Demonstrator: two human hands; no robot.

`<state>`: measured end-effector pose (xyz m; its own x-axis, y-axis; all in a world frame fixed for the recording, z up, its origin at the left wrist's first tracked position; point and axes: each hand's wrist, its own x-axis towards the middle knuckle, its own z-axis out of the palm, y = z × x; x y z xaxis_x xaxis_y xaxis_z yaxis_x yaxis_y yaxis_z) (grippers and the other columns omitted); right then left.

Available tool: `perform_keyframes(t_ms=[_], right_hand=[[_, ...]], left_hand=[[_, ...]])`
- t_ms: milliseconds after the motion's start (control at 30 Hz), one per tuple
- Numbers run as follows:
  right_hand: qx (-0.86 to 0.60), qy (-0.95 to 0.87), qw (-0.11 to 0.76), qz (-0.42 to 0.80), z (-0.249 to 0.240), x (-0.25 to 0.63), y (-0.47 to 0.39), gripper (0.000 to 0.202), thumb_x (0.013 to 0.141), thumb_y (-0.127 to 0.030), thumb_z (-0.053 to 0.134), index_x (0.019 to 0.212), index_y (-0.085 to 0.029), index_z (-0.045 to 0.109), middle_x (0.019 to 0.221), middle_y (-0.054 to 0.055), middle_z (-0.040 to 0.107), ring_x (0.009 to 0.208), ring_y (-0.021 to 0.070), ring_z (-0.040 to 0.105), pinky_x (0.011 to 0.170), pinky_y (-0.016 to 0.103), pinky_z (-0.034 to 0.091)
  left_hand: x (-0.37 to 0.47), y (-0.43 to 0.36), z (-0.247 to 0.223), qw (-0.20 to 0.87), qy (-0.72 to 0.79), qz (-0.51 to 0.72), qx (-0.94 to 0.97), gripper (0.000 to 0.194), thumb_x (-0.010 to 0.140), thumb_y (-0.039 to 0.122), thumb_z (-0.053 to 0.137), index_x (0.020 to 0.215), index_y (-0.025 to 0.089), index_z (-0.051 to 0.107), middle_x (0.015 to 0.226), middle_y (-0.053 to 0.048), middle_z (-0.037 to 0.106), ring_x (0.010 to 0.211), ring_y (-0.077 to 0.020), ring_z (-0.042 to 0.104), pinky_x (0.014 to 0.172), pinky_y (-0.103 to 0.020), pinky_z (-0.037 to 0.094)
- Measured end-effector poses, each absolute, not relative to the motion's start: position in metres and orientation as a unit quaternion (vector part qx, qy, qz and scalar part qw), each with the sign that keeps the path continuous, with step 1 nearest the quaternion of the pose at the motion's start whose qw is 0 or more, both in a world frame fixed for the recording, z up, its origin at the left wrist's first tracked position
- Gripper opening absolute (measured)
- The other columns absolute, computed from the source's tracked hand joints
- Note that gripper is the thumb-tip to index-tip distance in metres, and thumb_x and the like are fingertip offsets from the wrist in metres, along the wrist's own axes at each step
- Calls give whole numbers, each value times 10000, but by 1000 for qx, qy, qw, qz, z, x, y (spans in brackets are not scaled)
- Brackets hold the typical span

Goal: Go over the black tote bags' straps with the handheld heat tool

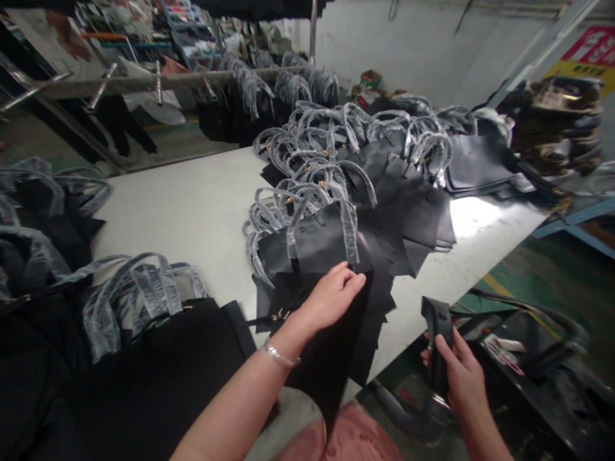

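Observation:
My left hand point(336, 291), with a bracelet at its wrist, reaches over the pale table. Its fingers are closed on the top edge of a black handbag panel point(317, 346) that hangs toward my lap. Just beyond the fingertips lies a black handbag point(317, 234) with plastic-wrapped handles. My right hand point(461, 365), off the table's right edge, is wrapped round a black hand-held tool point(437, 326) with a broad flat head; its exact kind I cannot make out.
Many black bags with wrapped handles point(408, 186) are piled over the white table point(187, 192). More bags point(163, 371) stack up at the left. Metal rails point(158, 83) run behind. At lower right stands a black chair or cart point(528, 384). A person's legs point(125, 125) show in the background.

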<state>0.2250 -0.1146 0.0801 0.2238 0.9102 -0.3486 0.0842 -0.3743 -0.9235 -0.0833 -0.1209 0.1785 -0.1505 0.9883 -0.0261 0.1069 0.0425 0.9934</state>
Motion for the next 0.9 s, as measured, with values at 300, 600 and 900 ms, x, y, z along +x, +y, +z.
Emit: perform_keyframes(t_ms=[300,600,900], right_hand=[[-615,-445,247,603,102,193,-122,884,723,-511,747,1462,-162,412,697,-8,679,487,132,565,437,231,459],[-556,-435,97,702,75,147,-116,719,791,-434,673,1429,-205,433,809,12,681,414,93,564,377,207,422],[-535,-503,191,651,69,110,-103,812,785,-472,679,1481,-196,364,752,-35,645,525,114,570,478,241,481]], left_hand=[[-72,-182,5,211,653,310,658,304,850,65,539,1125,161,629,1383,-150,523,1359,-295,410,1126,-497,356],[-67,-201,-38,176,637,295,690,406,905,44,427,1244,189,596,1360,-148,553,1345,-273,442,1140,-513,352],[-66,-203,-44,7,608,256,751,328,922,71,438,1201,118,602,1274,-160,605,1244,-257,531,1057,-474,442]])
